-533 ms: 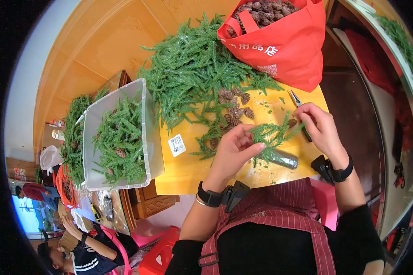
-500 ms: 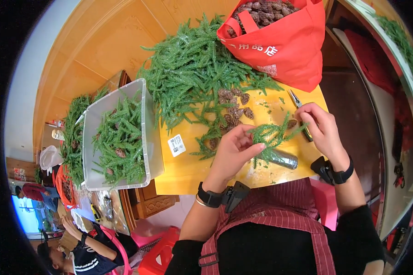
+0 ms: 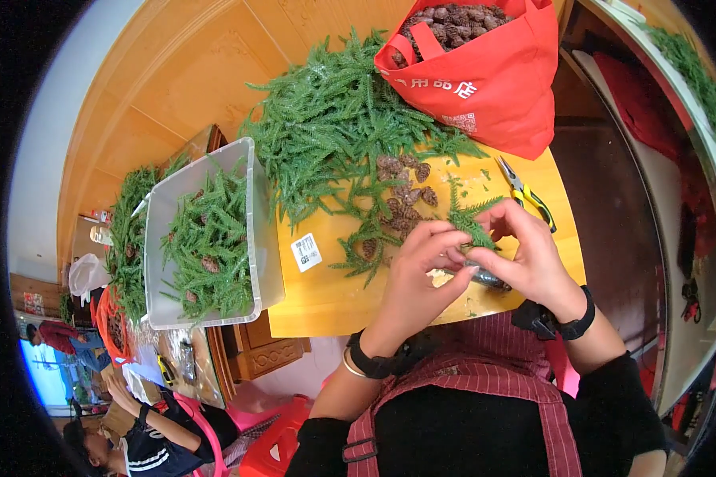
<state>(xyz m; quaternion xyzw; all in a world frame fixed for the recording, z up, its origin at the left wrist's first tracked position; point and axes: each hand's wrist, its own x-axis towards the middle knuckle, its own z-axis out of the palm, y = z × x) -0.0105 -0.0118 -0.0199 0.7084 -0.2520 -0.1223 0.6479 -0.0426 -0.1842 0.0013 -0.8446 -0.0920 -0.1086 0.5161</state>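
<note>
Over the front of the yellow table, my left hand (image 3: 423, 278) and my right hand (image 3: 533, 258) meet at a green artificial pine sprig (image 3: 471, 222). My right hand's thumb and fingers are closed on the sprig. The fingers of my left hand are pinched close to its lower end, where small details are hidden. A dark, shiny roll (image 3: 492, 280) lies beneath my hands, partly covered. Several brown pine cones (image 3: 406, 195) lie just beyond them. Pliers with yellow-and-black handles (image 3: 525, 191) rest on the table to the right.
A heap of green sprigs (image 3: 326, 119) covers the table's far side, beside a red bag (image 3: 485, 87) full of pine cones. At left stands a translucent bin (image 3: 254, 230) of sprigs with cones. A white label (image 3: 306, 252) lies nearby. Another person (image 3: 151, 437) sits lower left.
My right hand has moved left and nearer, away from beside the pliers, to the sprig at my left hand. The sprig now points upward, and the pliers are more exposed.
</note>
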